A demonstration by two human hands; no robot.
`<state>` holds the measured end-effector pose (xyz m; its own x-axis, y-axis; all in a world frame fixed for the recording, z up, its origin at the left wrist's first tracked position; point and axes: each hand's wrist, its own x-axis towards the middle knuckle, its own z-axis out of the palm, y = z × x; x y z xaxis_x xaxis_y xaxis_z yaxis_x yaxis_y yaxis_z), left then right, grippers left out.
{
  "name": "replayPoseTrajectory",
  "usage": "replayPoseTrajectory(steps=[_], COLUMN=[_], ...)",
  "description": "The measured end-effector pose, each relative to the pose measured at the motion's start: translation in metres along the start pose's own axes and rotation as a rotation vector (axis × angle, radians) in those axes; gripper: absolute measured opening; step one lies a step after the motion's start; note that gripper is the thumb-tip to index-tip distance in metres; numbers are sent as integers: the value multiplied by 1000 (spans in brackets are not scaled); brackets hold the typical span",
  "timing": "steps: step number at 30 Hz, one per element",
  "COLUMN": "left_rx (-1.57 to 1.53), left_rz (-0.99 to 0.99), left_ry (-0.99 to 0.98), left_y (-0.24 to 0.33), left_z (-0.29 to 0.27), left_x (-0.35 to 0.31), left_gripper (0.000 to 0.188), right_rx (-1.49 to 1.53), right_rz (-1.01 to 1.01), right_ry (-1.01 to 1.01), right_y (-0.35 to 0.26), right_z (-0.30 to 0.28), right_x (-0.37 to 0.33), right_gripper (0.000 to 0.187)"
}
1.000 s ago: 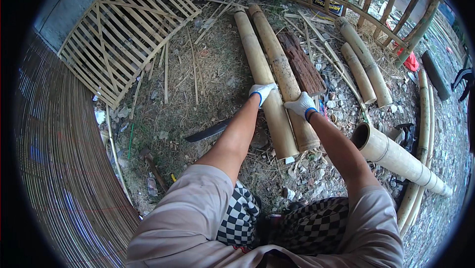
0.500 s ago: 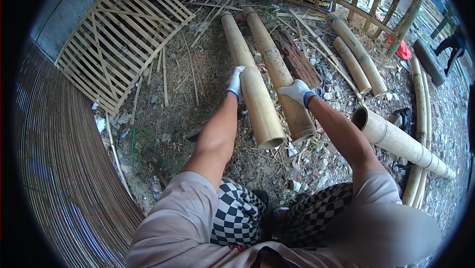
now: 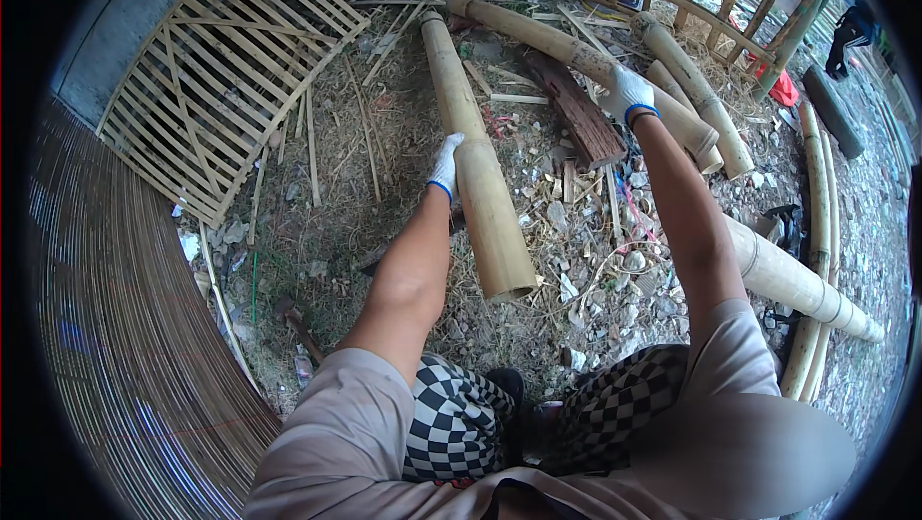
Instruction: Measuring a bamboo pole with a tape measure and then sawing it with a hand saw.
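Item, left hand (image 3: 445,165), white-gloved: fingers curled against the outer flank of the left pole (image 3: 477,160), gripping it; tips out of sight beneath.

Item, right hand (image 3: 631,93), white-gloved: fingers laid over the right pole (image 3: 552,42), gripping it towards its near end.

Item, change: a second ago the two bamboo lengths lay side by side; now they form a V. The right pole has swung outward with its fingers. Its far end sits near the left pole's far end, ahead of the left fingers; its near end lies right of the right fingers, over a shorter bamboo piece (image 3: 709,165). Whether the two touch, I cannot tell from here.

Item, meaning: the pair is parted, and I judge each length is handled singly, one per hand. Littered ground (image 3: 547,261) shows between the two sets of fingers and nearer the person.

Item, dark timber (image 3: 586,121): just left of the right fingers.

Item, pose: left forearm (image 3: 408,256) angled forward, elbow slightly bent; right forearm (image 3: 682,193) reaching farther forward, nearly straight, its fingers well apart from the left ones.

Item, outer stock: stout bamboo tube (image 3: 797,275), right of the right fingers and nearer the person; slatted panel (image 3: 230,78), beyond the left fingers, well to their left.
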<state>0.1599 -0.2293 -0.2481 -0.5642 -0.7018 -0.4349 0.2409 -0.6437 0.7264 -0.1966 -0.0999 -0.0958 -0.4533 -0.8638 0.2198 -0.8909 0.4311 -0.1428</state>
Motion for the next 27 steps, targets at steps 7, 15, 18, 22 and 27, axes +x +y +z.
replayPoseTrajectory(steps=[7, 15, 18, 22, 27], left_rx=[126, 88, -84, -165, -207], left_rz=[-62, 36, 125, 136, 124], left_ry=[25, -67, -130, -159, -180], left_y=[-29, -64, -42, -47, -32], left_z=[27, 118, 130, 175, 191], left_x=[19, 37, 49, 68, 99], left_gripper=[79, 80, 77, 76, 75], right_rx=[448, 326, 285, 188, -55], right_rz=[-297, 43, -65, -87, 124], right_ry=[-774, -596, -444, -324, -215], right_y=[-119, -71, -74, -40, -48], right_z=[50, 19, -26, -39, -43], right_x=[-124, -150, -130, -124, -112], right_gripper=[99, 108, 100, 99, 96])
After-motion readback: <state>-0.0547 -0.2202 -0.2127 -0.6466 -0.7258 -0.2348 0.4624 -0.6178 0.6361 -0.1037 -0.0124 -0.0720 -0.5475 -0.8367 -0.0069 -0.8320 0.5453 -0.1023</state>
